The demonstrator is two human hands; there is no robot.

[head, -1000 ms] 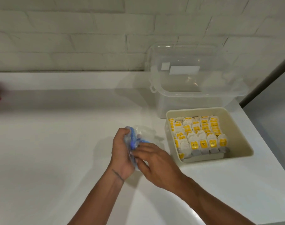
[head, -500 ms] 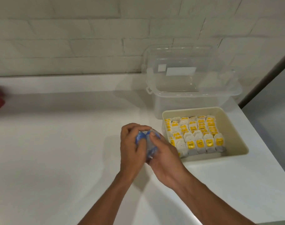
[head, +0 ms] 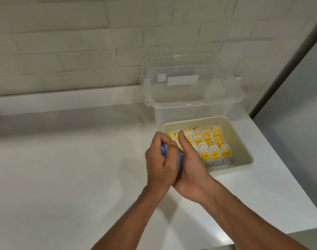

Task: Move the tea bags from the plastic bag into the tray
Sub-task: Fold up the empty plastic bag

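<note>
1. Just left of the tray (head: 241, 141), at its near-left corner, a crumpled plastic bag (head: 180, 159) is held above the white counter (head: 64, 168); only blue-printed scraps of it are seen between the two hands
2. On the side away from the tray, the plastic bag is gripped by the left hand (head: 158, 165), whose fingers are curled tightly round it
3. On the side nearer the tray, the bag is cupped by the right hand (head: 193, 167), with the palm pressed against it and the thumb raised; its fingers are hidden behind the left hand, so their fold cannot be told
4. The tray's left rim is partly covered by both hands in this view; whether it is touched cannot be told
5. Inside the tray, the tea bags (head: 211, 145) are packed upright in close rows, yellow labels showing, from the left wall across the middle; a bare strip of floor is left along the right wall
6. Whether any tea bag is inside the plastic bag cannot be told
7. Directly behind the tray, close against its back wall, a clear container (head: 190, 94) is stood open, with a brick wall (head: 64, 42) behind it
8. Right of the tray, past the counter's edge, a grey panel (head: 298, 87) is seen
</note>
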